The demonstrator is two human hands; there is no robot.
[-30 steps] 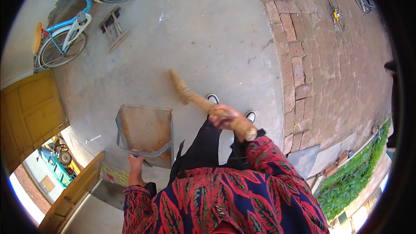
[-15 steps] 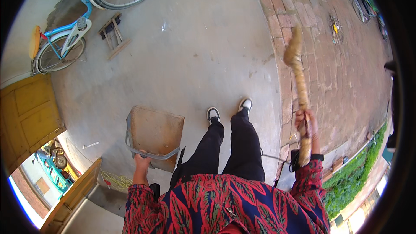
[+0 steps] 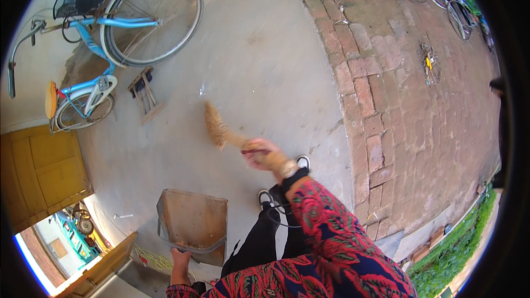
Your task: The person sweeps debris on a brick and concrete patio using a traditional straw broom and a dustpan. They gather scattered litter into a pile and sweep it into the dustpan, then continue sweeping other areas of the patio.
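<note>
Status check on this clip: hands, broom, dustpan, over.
Right hand grips hand broom, bristles over concrete. Left hand holds dustpan low. Nothing between them.

A straw-coloured broom [image 3: 218,128], a brown dustpan [image 3: 194,222], a light-blue bicycle [image 3: 105,27], red-leafed navy sleeves [image 3: 337,232].

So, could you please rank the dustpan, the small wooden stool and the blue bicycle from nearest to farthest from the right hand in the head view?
1. Dustpan, below-left of the right hand.
2. Small wooden stool, up-left.
3. Blue bicycle, top left.
</note>
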